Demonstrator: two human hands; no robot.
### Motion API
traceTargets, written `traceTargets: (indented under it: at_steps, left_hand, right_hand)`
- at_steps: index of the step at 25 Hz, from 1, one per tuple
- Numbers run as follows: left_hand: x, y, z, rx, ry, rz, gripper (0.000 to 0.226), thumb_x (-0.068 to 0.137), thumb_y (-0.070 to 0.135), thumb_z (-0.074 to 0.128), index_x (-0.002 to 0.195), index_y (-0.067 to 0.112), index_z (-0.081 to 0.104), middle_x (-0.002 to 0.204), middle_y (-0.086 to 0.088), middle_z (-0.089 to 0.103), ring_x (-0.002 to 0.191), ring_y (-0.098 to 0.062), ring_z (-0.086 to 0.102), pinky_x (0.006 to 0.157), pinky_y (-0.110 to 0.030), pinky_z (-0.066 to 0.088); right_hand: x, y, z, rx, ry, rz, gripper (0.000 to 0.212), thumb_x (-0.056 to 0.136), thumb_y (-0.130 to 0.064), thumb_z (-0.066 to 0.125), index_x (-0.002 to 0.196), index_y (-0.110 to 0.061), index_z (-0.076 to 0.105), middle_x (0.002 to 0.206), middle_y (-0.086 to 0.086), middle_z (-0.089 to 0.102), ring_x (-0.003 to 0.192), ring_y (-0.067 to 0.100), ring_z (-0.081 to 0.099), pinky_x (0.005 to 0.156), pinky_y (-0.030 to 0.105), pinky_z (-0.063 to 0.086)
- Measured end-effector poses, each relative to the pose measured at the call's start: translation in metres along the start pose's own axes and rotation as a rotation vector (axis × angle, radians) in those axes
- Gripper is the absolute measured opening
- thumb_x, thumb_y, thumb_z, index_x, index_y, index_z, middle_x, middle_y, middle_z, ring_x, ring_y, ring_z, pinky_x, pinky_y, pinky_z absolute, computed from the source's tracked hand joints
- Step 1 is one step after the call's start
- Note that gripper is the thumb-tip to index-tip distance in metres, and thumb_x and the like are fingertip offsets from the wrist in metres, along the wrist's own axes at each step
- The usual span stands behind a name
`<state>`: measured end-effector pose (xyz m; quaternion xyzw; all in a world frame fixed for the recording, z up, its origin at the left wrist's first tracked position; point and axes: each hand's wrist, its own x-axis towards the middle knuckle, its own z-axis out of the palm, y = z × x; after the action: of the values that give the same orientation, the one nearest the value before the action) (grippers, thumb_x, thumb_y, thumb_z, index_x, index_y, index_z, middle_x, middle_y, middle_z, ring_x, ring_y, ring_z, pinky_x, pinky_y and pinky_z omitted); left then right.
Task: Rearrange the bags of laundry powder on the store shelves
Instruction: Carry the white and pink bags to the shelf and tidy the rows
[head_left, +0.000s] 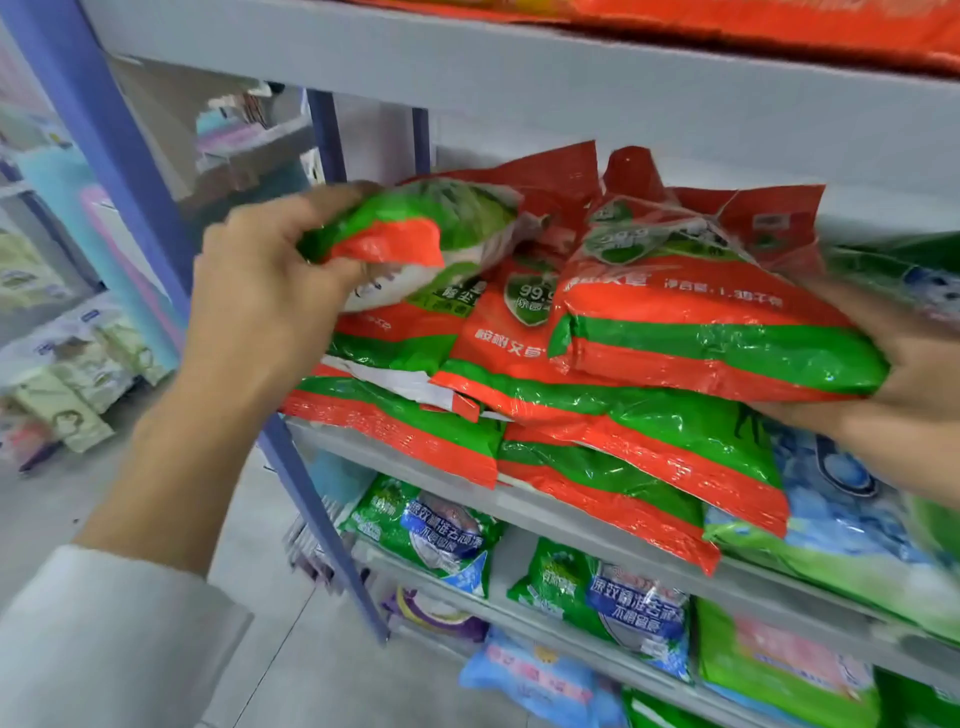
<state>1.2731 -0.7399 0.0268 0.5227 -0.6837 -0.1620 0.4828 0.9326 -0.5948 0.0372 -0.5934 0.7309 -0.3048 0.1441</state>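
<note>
Several orange-and-green bags of laundry powder lie stacked on the grey middle shelf (415, 457). My left hand (260, 291) grips the bottom edge of the top left bag (415, 228), which is lifted and folded upward over the pile. My right hand (893, 384) holds the right end of the top right bag (717, 332), fingers curled under its green-striped edge. The bag in the middle (509, 343) lies between them, partly covered by both.
A blue upright post (130, 171) stands left of the shelf. Green-and-blue bags (852, 540) sit to the right on the same shelf; similar ones (613, 597) fill the shelves below. A grey shelf (467, 67) hangs close overhead. An aisle floor lies to the left.
</note>
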Motion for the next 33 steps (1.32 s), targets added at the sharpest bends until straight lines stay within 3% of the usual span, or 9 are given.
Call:
traceTargets:
  at_steps: [5, 9, 12, 15, 18, 22, 26, 29, 33]
  left_hand:
    - [-0.019, 0.000, 0.020, 0.093, -0.033, 0.117, 0.052, 0.082, 0.030, 0.068, 0.132, 0.041, 0.063, 0.132, 0.008, 0.067, 0.125, -0.015, 0.060, 0.109, -0.041, 0.046]
    - [-0.033, -0.007, 0.034, 0.186, -0.175, 0.248, 0.057, 0.085, 0.032, 0.076, 0.138, 0.040, 0.058, 0.154, 0.003, 0.046, 0.148, -0.022, 0.035, 0.124, -0.038, 0.017]
    - [-0.030, -0.011, 0.029, 0.090, -0.166, 0.196, 0.056, 0.082, 0.027, 0.079, 0.133, 0.042, 0.061, 0.152, 0.009, 0.048, 0.147, -0.012, 0.035, 0.124, -0.035, 0.020]
    - [-0.024, -0.010, 0.023, -0.136, -0.136, 0.106, 0.053, 0.079, 0.012, 0.081, 0.119, 0.044, 0.067, 0.144, 0.010, 0.055, 0.138, -0.002, 0.044, 0.118, -0.033, 0.035]
    - [-0.026, 0.000, 0.026, -0.036, -0.175, 0.091, 0.065, 0.071, 0.010, 0.088, 0.112, 0.054, 0.063, 0.146, 0.007, 0.054, 0.136, -0.005, 0.048, 0.116, -0.037, 0.038]
    - [-0.046, 0.048, 0.028, 0.054, -0.308, 0.093, 0.085, 0.057, 0.049, 0.068, 0.138, 0.051, 0.041, 0.152, 0.007, 0.044, 0.144, -0.020, 0.039, 0.118, -0.053, 0.031]
    - [-0.044, 0.094, 0.057, 0.293, -0.544, 0.390, 0.108, 0.063, 0.074, 0.075, 0.148, 0.065, 0.009, 0.163, 0.025, -0.002, 0.152, -0.003, -0.005, 0.125, -0.036, 0.002]
    - [-0.046, 0.084, 0.072, 0.367, -0.465, 0.438, 0.105, 0.063, 0.083, 0.062, 0.154, 0.052, 0.020, 0.164, 0.016, 0.024, 0.149, -0.012, 0.029, 0.120, -0.034, 0.023]
    - [-0.055, 0.076, 0.074, 0.428, -0.390, 0.421, 0.093, 0.075, 0.085, 0.047, 0.155, 0.047, 0.021, 0.162, 0.016, 0.029, 0.145, -0.016, 0.037, 0.115, -0.034, 0.032]
  right_hand:
    - [-0.007, -0.012, 0.010, 0.065, 0.082, 0.013, 0.081, 0.066, -0.054, 0.084, 0.133, -0.071, 0.042, 0.122, -0.033, 0.065, 0.113, 0.012, 0.067, 0.101, 0.047, 0.052]
    - [-0.009, -0.030, 0.024, 0.138, 0.112, 0.024, 0.083, 0.068, -0.050, 0.085, 0.135, -0.070, 0.041, 0.123, -0.029, 0.067, 0.110, 0.016, 0.069, 0.098, 0.051, 0.053]
    - [-0.017, -0.041, 0.026, 0.036, 0.110, -0.018, 0.087, 0.064, -0.073, 0.073, 0.141, -0.067, 0.034, 0.141, -0.022, 0.057, 0.124, 0.019, 0.061, 0.107, 0.050, 0.047]
    - [-0.028, -0.050, 0.031, -0.215, 0.105, -0.067, 0.081, 0.073, -0.070, 0.064, 0.146, -0.059, 0.029, 0.150, -0.014, 0.050, 0.129, 0.026, 0.055, 0.112, 0.046, 0.043]
    - [-0.011, -0.043, 0.026, -0.306, 0.006, -0.023, 0.094, 0.072, -0.072, 0.067, 0.150, -0.062, 0.015, 0.163, -0.020, 0.026, 0.144, 0.023, 0.039, 0.117, 0.042, 0.033]
    - [-0.022, -0.031, 0.026, -0.406, 0.009, -0.046, 0.105, 0.077, -0.064, 0.072, 0.148, -0.064, -0.005, 0.167, -0.022, 0.003, 0.154, 0.023, 0.021, 0.123, 0.045, 0.023]
    - [-0.032, -0.017, 0.026, -0.363, 0.042, -0.191, 0.101, 0.084, -0.030, 0.069, 0.150, -0.062, -0.001, 0.163, -0.034, 0.005, 0.154, 0.015, 0.021, 0.117, 0.057, 0.034]
    - [-0.030, -0.018, 0.016, -0.482, 0.005, -0.196, 0.101, 0.088, -0.035, 0.063, 0.151, -0.059, -0.013, 0.163, -0.034, -0.004, 0.154, 0.010, 0.017, 0.111, 0.054, 0.044]
    - [-0.046, -0.018, 0.006, -0.750, -0.046, -0.108, 0.098, 0.094, -0.053, 0.048, 0.147, -0.045, -0.035, 0.165, -0.023, -0.011, 0.141, 0.018, 0.046, 0.100, 0.038, 0.052]
